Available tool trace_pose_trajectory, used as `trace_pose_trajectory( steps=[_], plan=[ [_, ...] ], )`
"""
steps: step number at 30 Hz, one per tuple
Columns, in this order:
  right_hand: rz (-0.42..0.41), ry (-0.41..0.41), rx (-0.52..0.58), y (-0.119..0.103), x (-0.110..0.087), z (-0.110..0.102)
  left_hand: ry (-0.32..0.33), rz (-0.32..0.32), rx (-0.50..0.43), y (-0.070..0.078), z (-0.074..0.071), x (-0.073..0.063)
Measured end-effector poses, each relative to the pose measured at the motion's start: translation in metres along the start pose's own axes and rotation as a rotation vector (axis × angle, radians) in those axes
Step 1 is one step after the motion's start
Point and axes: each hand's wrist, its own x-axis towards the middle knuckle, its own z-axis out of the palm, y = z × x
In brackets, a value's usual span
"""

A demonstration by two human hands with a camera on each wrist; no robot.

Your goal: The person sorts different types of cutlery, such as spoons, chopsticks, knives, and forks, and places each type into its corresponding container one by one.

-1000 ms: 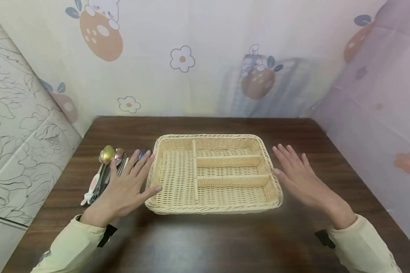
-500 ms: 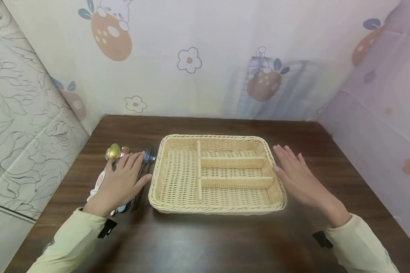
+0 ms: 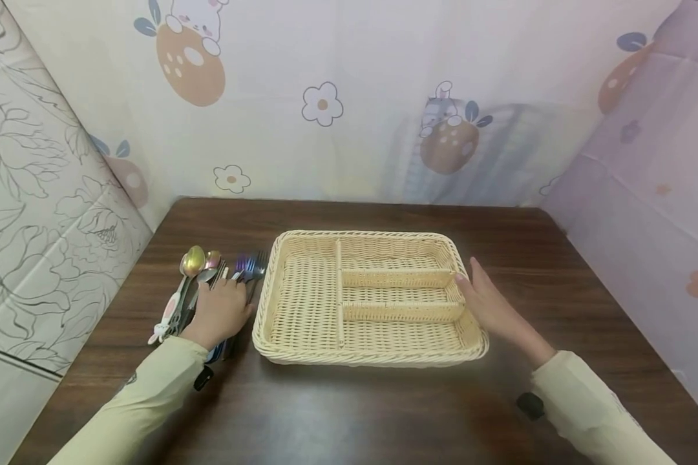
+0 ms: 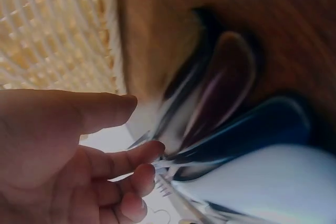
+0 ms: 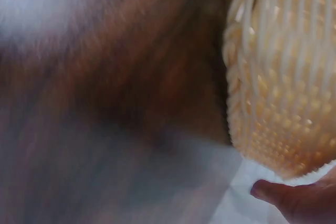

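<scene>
A cream wicker basket (image 3: 305,290) with several compartments sits mid-table. Left of it lies a bunch of cutlery: gold-toned spoons (image 3: 194,261), forks (image 3: 258,263) and a rabbit-handled piece (image 3: 167,316). My left hand (image 3: 223,310) is low over the cutlery, its fingers bent and hiding part of it. In the left wrist view, the thumb (image 4: 113,111) stays apart from the bent fingers, close to the cutlery handles (image 4: 226,87), gripping nothing visible. My right hand (image 3: 491,307) is at the basket's right rim with its fingers extended; the thumb (image 5: 270,190) lies close to the rim.
The dark wooden table (image 3: 349,413) carries everything. Patterned cloth (image 3: 360,64) hangs behind the table and along both sides. A pale sleeve covers each forearm, with a small black device under each wrist.
My left hand has moved onto the cutlery and its fingers have bent. My right hand has shifted left to the basket's rim. The view has turned slightly left.
</scene>
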Motion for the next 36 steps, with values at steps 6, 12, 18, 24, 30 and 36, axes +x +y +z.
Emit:
trace_pose_trajectory(
  steps=[6, 12, 18, 24, 30, 36],
  plan=[
    [0.071, 0.001, 0.15, 0.009, 0.006, 0.013, -0.007, 0.013, 0.046, 0.001, 0.009, 0.001],
    [0.105, 0.042, 0.236, 0.013, 0.007, 0.022, -0.012, 0.031, 0.075, 0.002, 0.012, 0.005],
    [0.084, 0.059, 0.255, 0.016, 0.006, 0.023, -0.017, 0.075, 0.124, 0.006, 0.013, 0.011],
    [0.087, 0.056, 0.246, 0.018, 0.004, 0.022, 0.049, 0.104, 0.107, 0.01, 0.016, 0.014],
    [0.083, 0.06, 0.241, 0.016, 0.005, 0.022, 0.12, 0.12, 0.115, 0.01, 0.011, 0.018],
    [0.087, 0.059, 0.239, 0.015, 0.007, 0.022, 0.16, 0.172, 0.188, 0.006, -0.017, 0.019]
  ],
)
